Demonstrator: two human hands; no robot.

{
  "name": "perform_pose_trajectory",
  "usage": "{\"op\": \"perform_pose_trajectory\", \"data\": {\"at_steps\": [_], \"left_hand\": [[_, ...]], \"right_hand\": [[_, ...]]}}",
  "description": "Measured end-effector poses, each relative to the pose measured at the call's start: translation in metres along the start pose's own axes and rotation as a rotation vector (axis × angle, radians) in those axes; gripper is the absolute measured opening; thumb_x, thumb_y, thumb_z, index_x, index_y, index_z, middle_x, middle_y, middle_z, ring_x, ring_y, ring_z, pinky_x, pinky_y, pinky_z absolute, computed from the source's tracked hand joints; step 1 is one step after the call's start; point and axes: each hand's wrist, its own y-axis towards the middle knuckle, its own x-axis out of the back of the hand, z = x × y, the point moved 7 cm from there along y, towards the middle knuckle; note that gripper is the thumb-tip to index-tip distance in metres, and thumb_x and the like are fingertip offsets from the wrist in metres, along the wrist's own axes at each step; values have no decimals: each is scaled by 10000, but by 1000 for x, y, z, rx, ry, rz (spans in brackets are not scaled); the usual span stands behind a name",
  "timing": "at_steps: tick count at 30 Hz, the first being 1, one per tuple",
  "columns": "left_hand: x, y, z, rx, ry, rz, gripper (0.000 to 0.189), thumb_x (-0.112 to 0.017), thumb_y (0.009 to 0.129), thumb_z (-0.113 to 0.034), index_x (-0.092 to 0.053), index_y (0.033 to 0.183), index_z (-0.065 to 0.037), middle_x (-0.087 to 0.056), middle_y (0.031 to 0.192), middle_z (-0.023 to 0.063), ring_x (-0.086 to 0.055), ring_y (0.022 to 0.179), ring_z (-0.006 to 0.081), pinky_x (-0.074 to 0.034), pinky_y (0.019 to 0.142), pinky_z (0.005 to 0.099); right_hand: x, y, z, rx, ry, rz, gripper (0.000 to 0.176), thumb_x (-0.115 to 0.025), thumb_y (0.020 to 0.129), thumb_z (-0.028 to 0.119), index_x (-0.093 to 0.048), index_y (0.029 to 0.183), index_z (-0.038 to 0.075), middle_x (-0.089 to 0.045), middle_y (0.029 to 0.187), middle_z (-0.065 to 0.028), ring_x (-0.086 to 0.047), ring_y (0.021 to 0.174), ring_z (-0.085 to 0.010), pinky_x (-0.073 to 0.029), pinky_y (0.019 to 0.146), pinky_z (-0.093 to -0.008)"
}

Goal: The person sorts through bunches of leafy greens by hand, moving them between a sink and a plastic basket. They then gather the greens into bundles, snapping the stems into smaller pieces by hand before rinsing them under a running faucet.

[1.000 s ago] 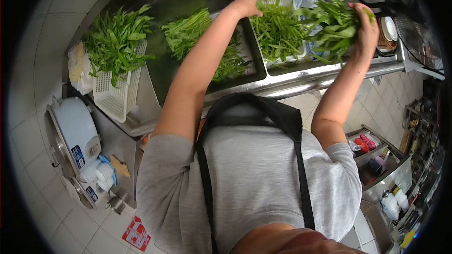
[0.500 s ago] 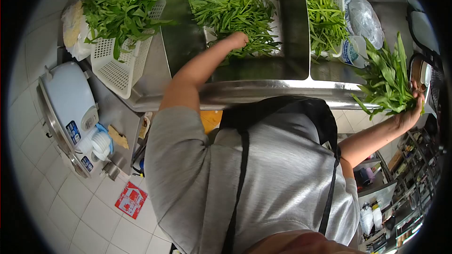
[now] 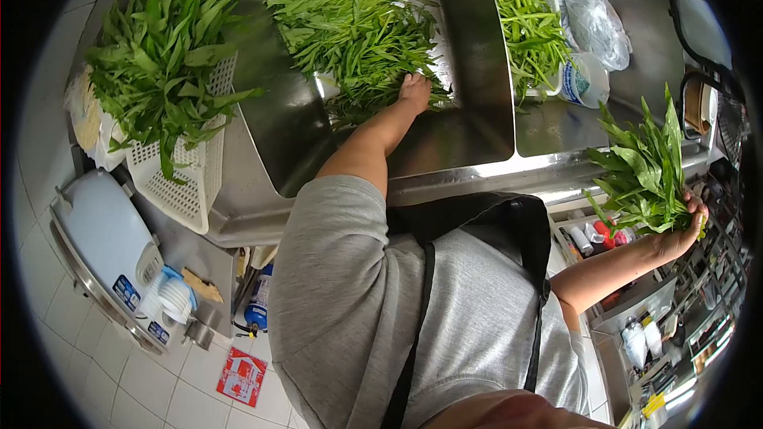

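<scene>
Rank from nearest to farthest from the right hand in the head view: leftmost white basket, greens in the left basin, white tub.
1. White tub: right side.
2. Greens in the left basin: middle.
3. Leftmost white basket: far left.

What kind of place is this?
Probably a kitchen, perhaps a restaurant's: there's a big metal sink, leafy greens piled in it, and what looks like a rice cooker.

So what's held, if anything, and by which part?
Right hand holds a leafy bunch by its stem end. Left hand on greens in the sink; grip unclear.
</scene>
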Motion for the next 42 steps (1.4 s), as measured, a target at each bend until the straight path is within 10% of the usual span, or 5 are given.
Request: {"op": "perform_pose_trajectory", "data": {"at_steps": [10, 18, 22, 32, 42], "left_hand": [[-48, 5, -9, -70, -5, 218, 273, -505, 802, -120, -580, 1060, -70, -508, 1171, 103, -449, 1121, 238, -370, 895, 368], [-9, -42, 5, -246, -77, 300, 479, -644, 682, -297, -549, 1107, -98, -532, 1126, 146, -462, 1086, 302, -364, 908, 376], [87, -80, 26, -335, -646, 33, 616, -651, 703, -356, -437, 1212, -83, -524, 1129, 163, -476, 1069, 295, -376, 910, 371], [285, -257, 98, -296, -1345, -920, 177, -594, 810, -177, -588, 948, -67, -575, 942, 6, -505, 900, 116, -392, 819, 263], [314, -320, 105, -473, -1651, -1345, 142, -618, 789, -112, -597, 921, -66, -579, 915, 13, -511, 869, 112, -391, 804, 253]], "right_hand": [[-2, -13, 22, 57, 18, 39, 133, -493, 827, 147, -520, 885, 31, -454, 789, -72, -443, 858, -247, -349, 854, -401], [-23, -11, 16, 12, 179, 117, 131, -480, 826, 137, -518, 903, 37, -463, 805, -64, -449, 852, -236, -341, 885, -414], [-50, 1, 9, 9, 160, 174, 129, -484, 825, 135, -515, 894, 30, -478, 766, -56, -478, 810, -223, -347, 882, -433], [-230, -19, -31, -102, -403, 588, 172, -630, 751, 144, -583, 884, 45, -560, 717, 0, -514, 653, -87, -437, 653, -243], [-391, -50, -92, 300, -837, 994, 251, -622, 713, 258, -632, 918, 114, -615, 781, -162, -584, 776, -320, -454, 718, -366]]}}
